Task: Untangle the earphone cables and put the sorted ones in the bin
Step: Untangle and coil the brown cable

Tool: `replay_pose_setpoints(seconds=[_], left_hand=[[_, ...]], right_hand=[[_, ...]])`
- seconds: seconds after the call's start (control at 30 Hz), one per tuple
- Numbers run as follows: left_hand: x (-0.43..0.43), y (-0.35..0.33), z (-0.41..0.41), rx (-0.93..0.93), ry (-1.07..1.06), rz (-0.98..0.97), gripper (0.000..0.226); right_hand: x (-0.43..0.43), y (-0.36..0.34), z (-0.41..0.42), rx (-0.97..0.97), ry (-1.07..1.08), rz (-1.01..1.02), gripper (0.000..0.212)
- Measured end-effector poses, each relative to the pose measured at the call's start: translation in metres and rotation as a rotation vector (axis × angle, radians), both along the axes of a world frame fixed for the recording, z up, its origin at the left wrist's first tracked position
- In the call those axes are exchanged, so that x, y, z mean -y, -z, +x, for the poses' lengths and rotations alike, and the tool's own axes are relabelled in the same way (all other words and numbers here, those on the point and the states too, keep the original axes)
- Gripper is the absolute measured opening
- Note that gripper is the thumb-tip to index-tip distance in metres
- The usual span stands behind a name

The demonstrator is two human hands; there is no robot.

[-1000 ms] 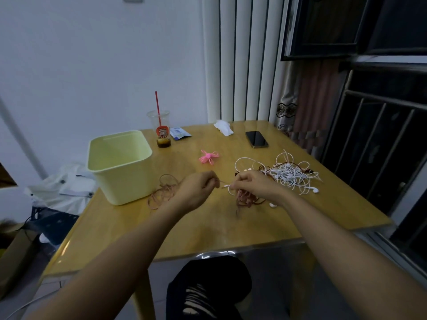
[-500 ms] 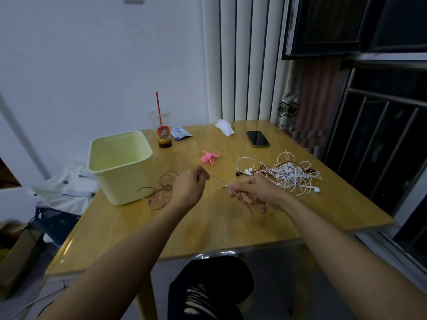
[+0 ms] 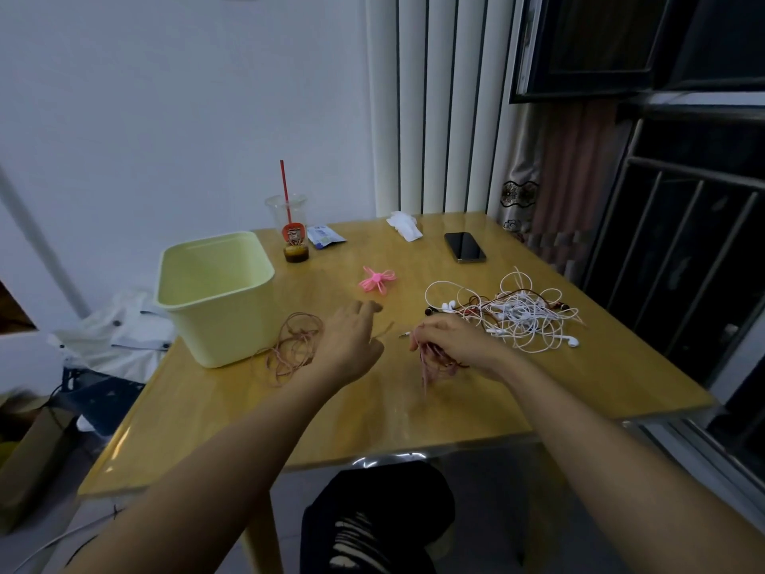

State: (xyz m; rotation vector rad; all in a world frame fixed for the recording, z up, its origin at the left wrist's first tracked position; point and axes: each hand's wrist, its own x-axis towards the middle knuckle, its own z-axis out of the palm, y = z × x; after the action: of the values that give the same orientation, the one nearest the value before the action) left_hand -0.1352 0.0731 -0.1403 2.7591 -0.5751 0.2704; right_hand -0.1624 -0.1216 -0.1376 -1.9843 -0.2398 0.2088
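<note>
My right hand [image 3: 455,341] grips a bunch of reddish-brown earphone cable [image 3: 428,366] just above the table; its metal plug sticks out to the left of my fingers. My left hand [image 3: 352,337] hovers a little to the left with fingers loosely stretched, and a blurred strand of the same cable runs past its fingertips. The rest of that cable lies in loose loops [image 3: 294,345] against the pale yellow bin [image 3: 223,329]. A tangle of white and dark red earphones [image 3: 521,316] lies right of my right hand. I see nothing inside the bin.
A pink cable tied in a bow [image 3: 376,280] lies mid-table. At the back stand a plastic cup with a red straw [image 3: 289,225], a blue packet [image 3: 325,236], a tissue [image 3: 403,225] and a black phone [image 3: 464,246]. The wooden table [image 3: 414,416] ends near my knees.
My left hand, which pinched the strand and pulled it leftward, has opened its fingers and the strand has gone slack. My right hand keeps its grip and has barely moved.
</note>
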Motion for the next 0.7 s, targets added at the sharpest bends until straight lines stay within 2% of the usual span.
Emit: replay_pose_setpoints(seconds=[0.07,0.13,0.23,0.43,0.57,0.7], left_hand=[[0.006,-0.002,-0.005,0.054,0.145,-0.032,0.057],[0.013,-0.002,-0.008,0.07,0.286,-0.058,0.052],[0.016,0.002,-0.009,0.057,0.371,-0.098,0.039],[0.013,0.004,-0.009,-0.19,0.24,-0.278,0.019],[0.017,0.01,-0.003,-0.167,0.253,-0.241,0.018],[0.019,0.011,-0.004,-0.196,0.281,-0.314,0.032]], right_hand=[[-0.006,-0.001,0.001,0.001,-0.025,-0.035,0.029],[-0.009,0.001,0.004,0.009,-0.024,-0.064,0.029],[-0.01,0.005,0.006,-0.004,-0.014,-0.028,0.031],[-0.009,0.009,0.004,-0.029,-0.006,0.029,0.034],[-0.016,0.013,0.008,-0.009,0.073,0.006,0.031],[-0.02,0.017,0.014,-0.005,0.154,0.073,0.021]])
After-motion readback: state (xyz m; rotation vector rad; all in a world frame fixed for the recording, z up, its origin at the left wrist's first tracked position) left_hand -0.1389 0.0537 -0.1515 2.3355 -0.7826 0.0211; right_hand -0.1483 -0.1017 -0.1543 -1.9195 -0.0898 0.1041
